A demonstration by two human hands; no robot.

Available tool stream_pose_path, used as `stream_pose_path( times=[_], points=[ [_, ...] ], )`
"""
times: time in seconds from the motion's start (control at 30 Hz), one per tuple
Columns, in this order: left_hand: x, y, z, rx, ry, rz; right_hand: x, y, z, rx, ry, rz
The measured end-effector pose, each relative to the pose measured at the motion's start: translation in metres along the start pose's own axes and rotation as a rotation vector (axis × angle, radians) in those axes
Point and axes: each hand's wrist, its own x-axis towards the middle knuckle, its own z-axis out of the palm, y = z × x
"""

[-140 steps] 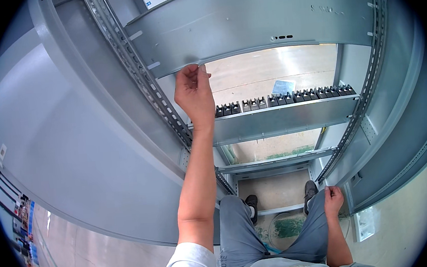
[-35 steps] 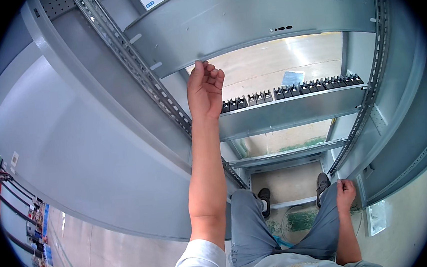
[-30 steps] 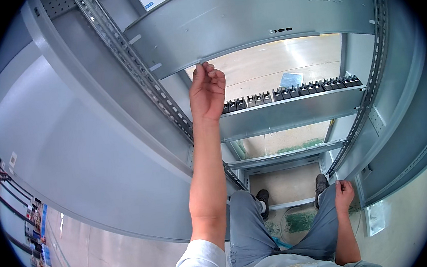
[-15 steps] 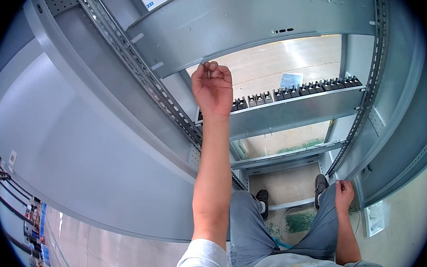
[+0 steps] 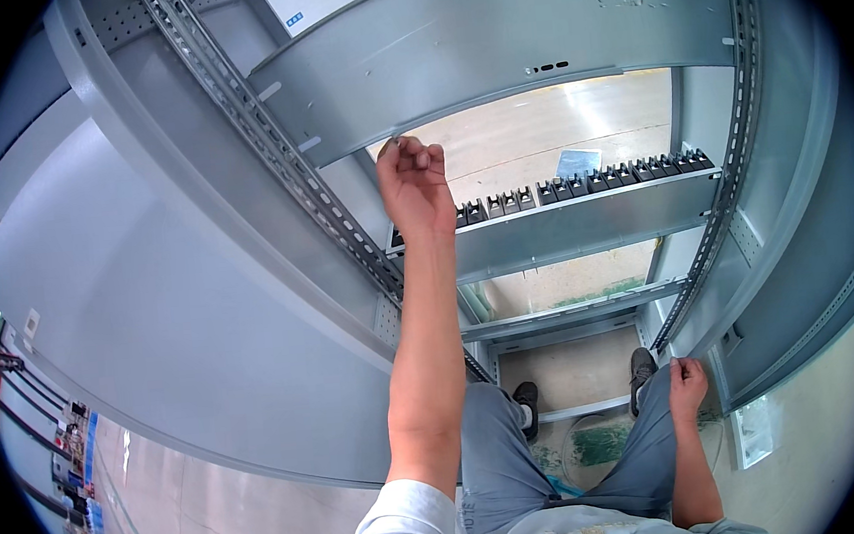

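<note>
My left hand (image 5: 417, 189) is raised into a grey metal cabinet, palm side toward me. Its fingers are curled and pinched at the lower left edge of the upper metal plate (image 5: 490, 46); anything between the fingertips is too small to make out. Below and to the right of that hand, a row of black terminal blocks (image 5: 571, 186) runs along the top of a lower metal plate (image 5: 584, 224). My right hand (image 5: 688, 387) hangs beside my right knee, well away from the plates. Its fingers are drawn together, and whatever they hold, if anything, is hidden.
Slotted uprights (image 5: 273, 159) flank the plates. On the left a large grey door (image 5: 179, 297) swings wide; another door panel (image 5: 810, 287) stands at the right. A crossbar (image 5: 581, 308) spans low in the frame. A clear plastic bag (image 5: 754, 434) lies on the floor at right.
The view has shifted slightly. My left hand has turned a little and its fingers have curled further by the plate's lower edge. My right hand stays by the knee.
</note>
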Motion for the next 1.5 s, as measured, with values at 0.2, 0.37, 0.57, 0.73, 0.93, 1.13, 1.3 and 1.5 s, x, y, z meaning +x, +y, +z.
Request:
stream_pose_path(
  times=[0.2, 0.37, 0.57, 0.73, 0.93, 1.13, 1.3, 1.5],
  points=[
    [-0.02, 0.013, -0.025, 0.249, -0.185, -0.141, -0.001, -0.006, -0.003, -0.015, 0.007, -0.007],
    [-0.029, 0.023, -0.019, 0.896, -0.07, -0.089, -0.001, -0.006, 0.0, -0.027, -0.012, 0.006],
    [0.0, 0.016, 0.003, 0.522, -0.07, -0.056, 0.001, -0.003, 0.002, -0.017, -0.009, -0.003],
    [0.013, 0.009, -0.002, 0.415, -0.061, 0.004, 0.0, -0.001, 0.0, -0.018, 0.003, -0.005],
    [0.019, 0.0, -0.012, 0.388, -0.135, 0.112, 0.0, -0.009, -0.001, 0.006, 0.005, 0.02],
    [0.024, -0.01, -0.014, 0.364, -0.113, 0.195, -0.001, -0.007, -0.001, -0.005, 0.008, -0.003],
    [0.021, -0.019, -0.011, 0.558, -0.115, 0.374, 0.0, -0.014, -0.003, -0.04, 0.0, 0.008],
    [0.007, -0.021, 0.005, 0.422, -0.074, 0.158, -0.004, -0.013, -0.001, -0.006, 0.038, -0.01]
  ],
)
